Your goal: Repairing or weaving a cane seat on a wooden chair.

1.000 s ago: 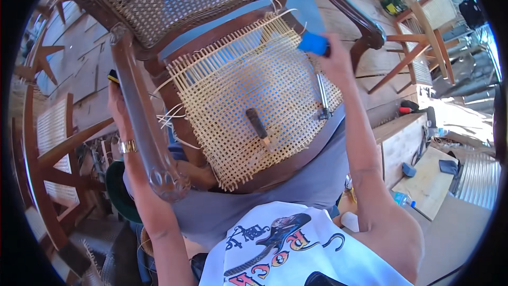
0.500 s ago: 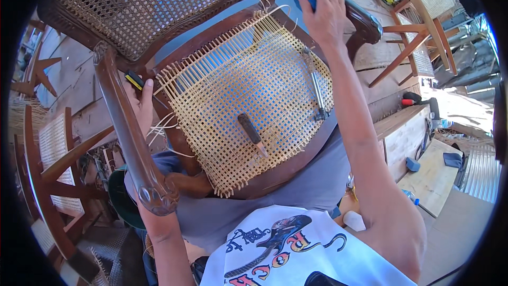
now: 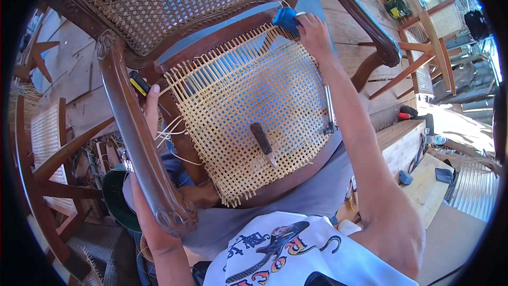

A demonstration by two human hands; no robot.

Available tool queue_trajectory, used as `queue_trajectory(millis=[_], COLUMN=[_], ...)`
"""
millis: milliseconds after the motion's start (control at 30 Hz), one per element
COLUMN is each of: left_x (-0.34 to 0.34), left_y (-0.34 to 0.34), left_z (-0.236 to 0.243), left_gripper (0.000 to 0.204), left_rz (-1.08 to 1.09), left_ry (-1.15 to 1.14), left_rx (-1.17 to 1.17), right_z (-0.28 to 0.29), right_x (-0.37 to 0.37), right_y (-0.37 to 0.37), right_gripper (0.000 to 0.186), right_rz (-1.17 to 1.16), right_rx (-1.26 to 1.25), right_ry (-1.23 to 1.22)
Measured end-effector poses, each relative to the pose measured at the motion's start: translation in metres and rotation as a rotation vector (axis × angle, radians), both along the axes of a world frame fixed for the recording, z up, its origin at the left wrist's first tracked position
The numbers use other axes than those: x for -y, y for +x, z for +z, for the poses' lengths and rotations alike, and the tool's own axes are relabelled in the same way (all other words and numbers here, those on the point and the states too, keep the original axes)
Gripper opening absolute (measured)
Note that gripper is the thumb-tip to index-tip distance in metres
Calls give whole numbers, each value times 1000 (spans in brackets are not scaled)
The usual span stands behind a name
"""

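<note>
Bright daylight, hard sun from upper right. Ground by workbench (image 3: 407,148) at right edge blown out to near white. Woven cane seat (image 3: 248,111) evenly lit, strands crisp, grid sharp at centre. Chair armrest (image 3: 135,132) shows soft sheen along top, dark underside. Right forearm casts narrow shadow on seat edge. Left hand (image 3: 151,108) partly shaded behind armrest. Strong fisheye bend (straight chair rails curve near rim), black circular vignette all round. Left-edge chairs dimmer, slightly soft. No motion blur visible.
</note>
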State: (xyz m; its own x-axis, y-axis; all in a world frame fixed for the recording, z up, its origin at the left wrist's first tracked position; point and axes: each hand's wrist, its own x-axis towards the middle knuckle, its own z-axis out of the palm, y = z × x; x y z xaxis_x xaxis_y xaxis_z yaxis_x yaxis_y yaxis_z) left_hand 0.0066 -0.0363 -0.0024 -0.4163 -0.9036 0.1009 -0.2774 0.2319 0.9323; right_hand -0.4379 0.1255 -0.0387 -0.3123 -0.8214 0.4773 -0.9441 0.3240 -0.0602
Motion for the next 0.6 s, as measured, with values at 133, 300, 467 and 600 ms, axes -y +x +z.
queue_trajectory(millis=[133,300,467,600], left_x=[-8,-8,2,18], left_y=[-6,-3,0,-22], left_z=[9,6,-16,-12], left_gripper=[58,55,55,40], left_rz=[-12,-40,83,52], left_ry=[-24,-10,-65,-496], left_rx=[63,29,-56,18], right_z=[12,-20,-43,-11], right_x=[21,46,59,48], right_y=[-6,-6,12,-61], right_gripper=[23,21,27,40], right_rz=[86,45,-120,-146], right_rx=[-396,-452,-288,138], right_ry=[-117,18,99,351])
